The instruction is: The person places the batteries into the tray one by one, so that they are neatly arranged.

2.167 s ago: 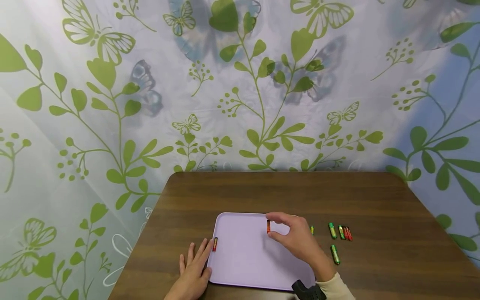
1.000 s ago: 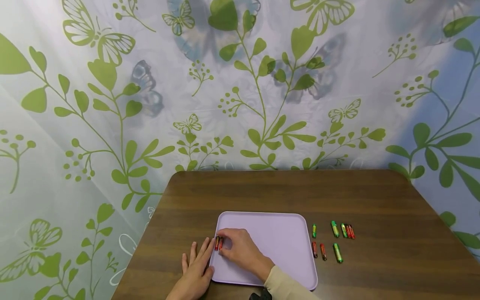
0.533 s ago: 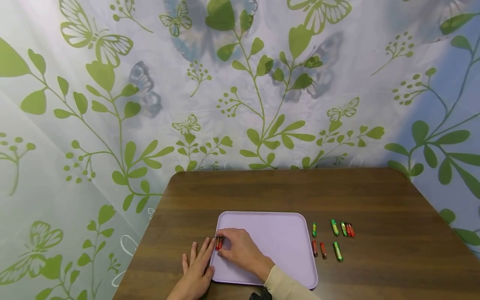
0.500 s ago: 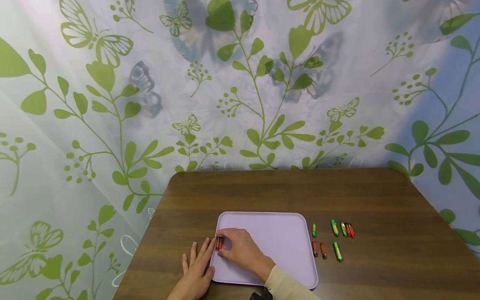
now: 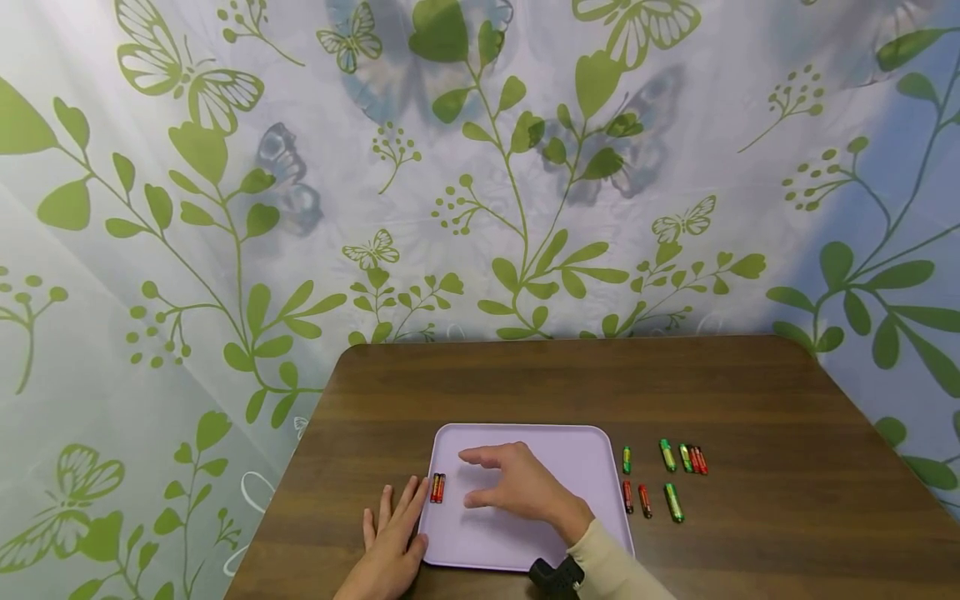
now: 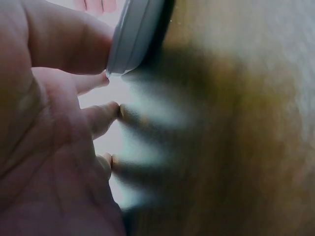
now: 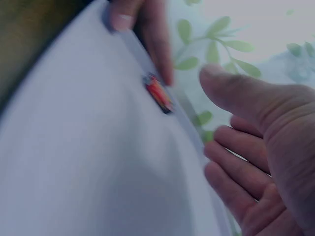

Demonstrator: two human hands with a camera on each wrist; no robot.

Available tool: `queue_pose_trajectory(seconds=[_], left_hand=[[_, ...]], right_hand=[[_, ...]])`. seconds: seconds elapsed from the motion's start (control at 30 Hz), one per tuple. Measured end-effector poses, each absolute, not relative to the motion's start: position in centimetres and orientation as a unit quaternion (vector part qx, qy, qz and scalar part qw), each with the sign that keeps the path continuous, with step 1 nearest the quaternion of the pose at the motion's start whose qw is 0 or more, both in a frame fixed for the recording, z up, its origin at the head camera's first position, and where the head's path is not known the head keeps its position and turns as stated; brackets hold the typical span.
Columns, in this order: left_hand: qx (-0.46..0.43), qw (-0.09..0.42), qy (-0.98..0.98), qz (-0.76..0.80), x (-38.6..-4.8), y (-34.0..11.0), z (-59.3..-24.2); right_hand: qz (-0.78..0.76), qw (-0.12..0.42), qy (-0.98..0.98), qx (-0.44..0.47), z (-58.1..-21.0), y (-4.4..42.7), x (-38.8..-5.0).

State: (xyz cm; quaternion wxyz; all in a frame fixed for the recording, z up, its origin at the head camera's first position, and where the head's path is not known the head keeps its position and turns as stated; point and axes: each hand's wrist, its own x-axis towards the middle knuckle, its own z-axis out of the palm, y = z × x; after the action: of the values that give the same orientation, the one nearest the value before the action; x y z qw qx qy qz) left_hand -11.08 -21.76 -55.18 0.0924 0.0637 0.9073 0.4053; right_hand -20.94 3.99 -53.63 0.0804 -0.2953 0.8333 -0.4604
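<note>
Two red batteries [image 5: 438, 488] lie side by side, upright in the picture, along the left inner edge of the light purple tray [image 5: 525, 560]. My right hand [image 5: 525, 492] hovers over the tray to their right, thumb and fingers spread apart with nothing between them. My left hand [image 5: 390, 537] rests flat on the table with fingers spread, touching the tray's left rim. In the left wrist view the left thumb [image 6: 74, 42] touches the tray's rim. The right wrist view shows the red batteries [image 7: 158, 93], blurred, beside the left hand's fingers.
Right of the tray on the brown table [image 5: 555, 379] lie several batteries: a small green one [image 5: 627, 460], two red ones [image 5: 645, 501] below it, a larger green one [image 5: 674, 502], and a row with green [image 5: 667, 455] and red [image 5: 698, 460] ones. A patterned curtain [image 5: 480, 208] hangs behind.
The right hand brought a red battery beside the first at the tray's left edge, let go of it, and moved back to the right with its fingers apart. The left hand stayed in place.
</note>
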Motion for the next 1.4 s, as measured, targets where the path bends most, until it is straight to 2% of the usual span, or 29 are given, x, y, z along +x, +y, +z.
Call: queue_pose_trajectory(seconds=[0.2,0.47,1.13,1.4], left_hand=[[0.064,0.095,0.906,0.408,-11.0,-21.7,-54.9],[0.084,0.081,0.895,0.430,-11.0,-21.9,-55.6],[0.069,0.107,0.897,0.422,-11.0,-21.9,-55.2],[0.065,0.108,0.897,0.424,-10.9,-21.8,-55.1]], right_hand=[[-0.480,0.117,0.823,-0.280,-52.6,7.2,-21.4],[-0.473,0.118,0.829,-0.274,-51.7,11.2,-21.0],[-0.439,-0.007,0.867,-0.238,-51.1,20.1,-18.8],[-0.444,-0.023,0.875,-0.193,-51.9,24.5,-16.8]])
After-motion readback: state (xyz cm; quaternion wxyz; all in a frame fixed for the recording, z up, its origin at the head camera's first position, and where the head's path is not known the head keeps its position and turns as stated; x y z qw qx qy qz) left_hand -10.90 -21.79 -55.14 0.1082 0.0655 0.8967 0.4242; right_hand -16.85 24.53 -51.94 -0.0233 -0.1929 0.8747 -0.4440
